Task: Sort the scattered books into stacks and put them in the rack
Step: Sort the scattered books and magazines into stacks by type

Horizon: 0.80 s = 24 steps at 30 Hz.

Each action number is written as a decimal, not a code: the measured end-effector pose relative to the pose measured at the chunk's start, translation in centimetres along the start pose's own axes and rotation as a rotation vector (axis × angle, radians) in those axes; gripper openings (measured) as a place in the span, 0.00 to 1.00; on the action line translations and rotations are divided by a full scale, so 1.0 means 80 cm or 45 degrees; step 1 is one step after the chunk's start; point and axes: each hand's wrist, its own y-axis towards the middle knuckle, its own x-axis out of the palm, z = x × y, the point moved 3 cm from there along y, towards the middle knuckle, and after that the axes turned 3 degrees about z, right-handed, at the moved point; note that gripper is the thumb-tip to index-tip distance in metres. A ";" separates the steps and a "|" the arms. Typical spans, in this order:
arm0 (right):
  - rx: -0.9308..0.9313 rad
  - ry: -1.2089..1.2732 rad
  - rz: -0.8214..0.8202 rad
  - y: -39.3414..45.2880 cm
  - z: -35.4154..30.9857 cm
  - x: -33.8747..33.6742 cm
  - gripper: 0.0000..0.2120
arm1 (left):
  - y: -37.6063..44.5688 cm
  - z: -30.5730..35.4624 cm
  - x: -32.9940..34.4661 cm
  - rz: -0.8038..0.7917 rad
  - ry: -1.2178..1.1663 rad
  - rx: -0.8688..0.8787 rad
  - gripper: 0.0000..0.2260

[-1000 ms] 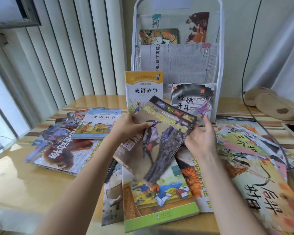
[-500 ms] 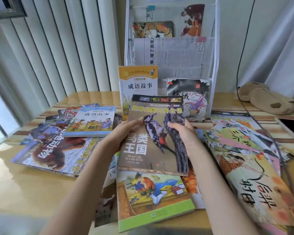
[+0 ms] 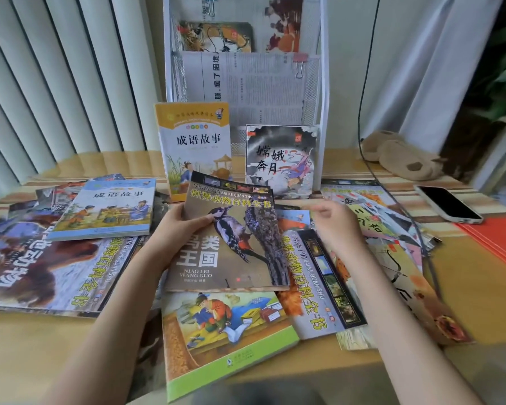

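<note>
My left hand [image 3: 174, 229] grips the left edge of a brown woodpecker book [image 3: 234, 244], thumb on its cover, holding it over a green-edged book [image 3: 222, 337]. My right hand [image 3: 335, 226] hovers to the right of it, fingers loosely curled, holding nothing. A white wire rack [image 3: 319, 92] stands at the back with papers and books in its pockets. Two books lean upright at its foot: a yellow-topped one [image 3: 195, 141] and a dark moon-themed one [image 3: 281, 159]. Several more books lie scattered left [image 3: 41, 270] and right [image 3: 392, 258].
A blue-covered book [image 3: 105, 209] lies on the left pile. A phone [image 3: 447, 203] rests at the right, near an orange mat [image 3: 500, 241]. A brown plush thing [image 3: 400, 154] and a black cable [image 3: 365, 106] are by the rack. Vertical blinds line the back.
The woodpecker book was turned from tilted to upright facing me. My right hand let go of its right edge and moved off to the right; my left hand still holds it.
</note>
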 end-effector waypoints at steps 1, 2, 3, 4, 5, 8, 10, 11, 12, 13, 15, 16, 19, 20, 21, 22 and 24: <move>-0.033 -0.021 -0.077 -0.009 -0.001 0.003 0.13 | -0.003 0.001 0.000 0.002 -0.023 0.000 0.17; -0.097 -0.030 -0.137 -0.021 -0.005 0.007 0.12 | -0.005 0.002 -0.001 0.010 -0.062 0.000 0.17; -0.170 -0.052 -0.174 -0.035 -0.011 0.012 0.12 | -0.008 0.003 -0.003 0.025 -0.114 -0.002 0.16; -0.240 -0.102 -0.187 -0.049 -0.017 0.016 0.13 | -0.009 0.004 -0.005 0.043 -0.177 -0.001 0.16; -0.294 -0.178 -0.186 -0.066 -0.026 0.017 0.14 | -0.011 0.006 -0.007 0.062 -0.240 -0.002 0.16; -0.428 -0.461 -0.188 -0.114 -0.049 0.020 0.22 | -0.017 0.009 -0.016 0.075 -0.395 -0.013 0.17; -0.422 -0.434 -0.330 -0.137 -0.057 0.021 0.29 | -0.022 0.010 -0.021 0.049 -0.449 -0.011 0.16; -0.374 -0.328 -0.454 -0.144 -0.058 0.023 0.32 | -0.025 0.011 -0.023 0.041 -0.471 -0.013 0.16; -0.296 -0.201 -0.589 -0.148 -0.058 0.024 0.33 | -0.027 0.011 -0.025 0.042 -0.489 -0.013 0.16; -0.223 -0.113 -0.697 -0.150 -0.057 0.025 0.34 | -0.028 0.011 -0.028 0.050 -0.502 -0.016 0.15; -0.192 -0.170 -0.800 -0.145 -0.048 0.028 0.34 | -0.028 0.011 -0.031 0.073 -0.517 -0.021 0.15; -0.234 -0.288 -0.758 -0.140 -0.040 0.029 0.34 | -0.028 0.011 -0.031 0.083 -0.522 -0.024 0.15; -0.347 -0.529 -0.482 -0.122 -0.023 0.031 0.41 | -0.027 0.011 -0.031 0.086 -0.524 -0.049 0.14; -0.324 -0.558 -0.464 -0.116 -0.019 0.034 0.43 | -0.027 0.012 -0.031 0.080 -0.522 -0.061 0.14; -0.295 -0.578 -0.488 -0.111 -0.015 0.037 0.43 | -0.027 0.012 -0.031 0.079 -0.517 -0.074 0.13; -0.267 -0.603 -0.534 -0.106 -0.014 0.039 0.41 | -0.027 0.012 -0.032 0.084 -0.510 -0.084 0.11; -0.214 -0.643 -0.613 -0.095 -0.012 0.037 0.35 | -0.027 0.014 -0.035 0.086 -0.507 -0.086 0.09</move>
